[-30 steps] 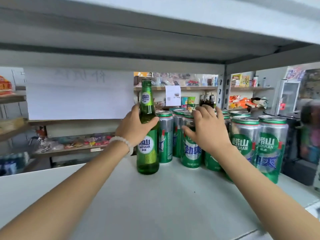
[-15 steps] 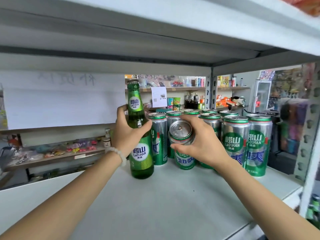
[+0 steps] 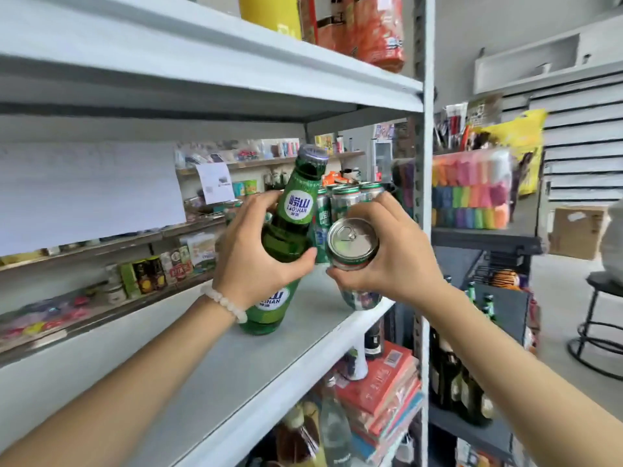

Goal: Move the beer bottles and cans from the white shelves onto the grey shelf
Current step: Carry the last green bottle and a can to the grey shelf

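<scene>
My left hand [image 3: 256, 257] grips a green beer bottle [image 3: 293, 210] around its body; the bottle is tilted to the right, its base just above the white shelf [image 3: 236, 372]. My right hand [image 3: 384, 264] holds a silver and green beer can [image 3: 352, 244], tipped so its pull-tab top faces me, over the shelf's front edge. Several more green cans [image 3: 347, 197] stand at the back of the same shelf, partly hidden behind the bottle and my hands. A dark grey shelf unit [image 3: 485, 241] stands to the right of the white upright post [image 3: 426, 197].
Snack bags [image 3: 357, 25] sit on the shelf above. Below are stacked books [image 3: 381, 392] and dark bottles [image 3: 455, 375]. Coloured packs [image 3: 472, 190] fill the grey unit's top. A black stool [image 3: 603, 325] and a cardboard box [image 3: 576, 230] stand on the floor at right.
Both hands have lifted their loads and drawn them toward the shelf's front edge; bottle and can now tilt. My view has swung right, bringing the grey unit into sight.
</scene>
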